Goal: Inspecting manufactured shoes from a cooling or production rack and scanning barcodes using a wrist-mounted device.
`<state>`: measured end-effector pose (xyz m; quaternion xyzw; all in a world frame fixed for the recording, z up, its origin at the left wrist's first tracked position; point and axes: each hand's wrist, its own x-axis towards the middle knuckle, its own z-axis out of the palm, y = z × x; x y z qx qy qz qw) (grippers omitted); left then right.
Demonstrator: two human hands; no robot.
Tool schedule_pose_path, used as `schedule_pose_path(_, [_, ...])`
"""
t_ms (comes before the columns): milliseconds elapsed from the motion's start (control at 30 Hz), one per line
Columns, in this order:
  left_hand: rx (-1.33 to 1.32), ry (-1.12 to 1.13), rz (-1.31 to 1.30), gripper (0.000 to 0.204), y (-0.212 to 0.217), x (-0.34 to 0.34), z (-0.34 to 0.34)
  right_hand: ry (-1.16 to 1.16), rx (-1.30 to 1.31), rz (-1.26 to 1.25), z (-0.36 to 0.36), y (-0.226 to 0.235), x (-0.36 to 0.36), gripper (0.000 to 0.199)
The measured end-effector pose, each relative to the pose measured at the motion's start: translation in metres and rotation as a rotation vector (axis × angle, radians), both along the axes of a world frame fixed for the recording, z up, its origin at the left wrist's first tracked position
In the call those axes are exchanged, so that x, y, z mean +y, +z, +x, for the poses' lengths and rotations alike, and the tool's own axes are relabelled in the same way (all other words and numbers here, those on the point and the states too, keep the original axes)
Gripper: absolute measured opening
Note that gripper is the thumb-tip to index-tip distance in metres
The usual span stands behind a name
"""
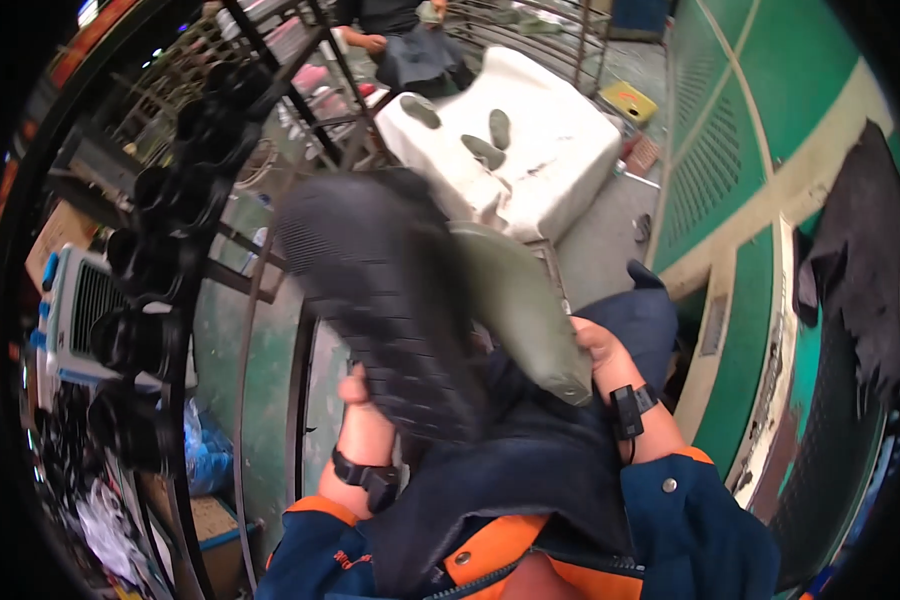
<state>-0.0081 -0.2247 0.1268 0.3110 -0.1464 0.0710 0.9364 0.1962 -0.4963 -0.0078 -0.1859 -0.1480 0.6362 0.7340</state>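
Left hand (362, 405) under the heel end of a black sole (375, 300), closed around its lower edge; tread side up, ribbed, tilted, toe end pointing up-left. Right hand (595, 352) gripping a grey-green upper (515, 305) from the right side, fingers mostly hidden behind it, so full grip not visible. Upper touching the sole's right edge, partly tucked behind it. Both pieces held up over a dark apron (530, 455) on the lap. Black band on each wrist, blue sleeves with orange cuffs. Beyond the sole, a white padded block (545, 150) with three more grey-green pieces (485, 150) lying on top, well apart from the hands. Metal rack (170, 230) along the left, loaded with rows of black boots (150, 260). Another person's hand (370, 42) at the top edge, behind the rack. Green perforated panel (715, 170) on the right, dark rag (860, 260) hanging near the right edge. White-and-blue fan unit (75, 315) low on the far left.
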Motion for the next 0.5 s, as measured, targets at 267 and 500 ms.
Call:
schedule_pose_path(267, [0.162, 0.221, -0.085, 0.114, -0.017, 0.007, -0.030, -0.406, -0.234, -0.319, 0.030, 0.099, 0.066, 0.063])
schedule_pose_path(500, [0.392, 0.412, -0.025, 0.112, -0.032, 0.006, -0.053, -0.653, -0.053, -0.273, 0.081, 0.056, 0.135, 0.055])
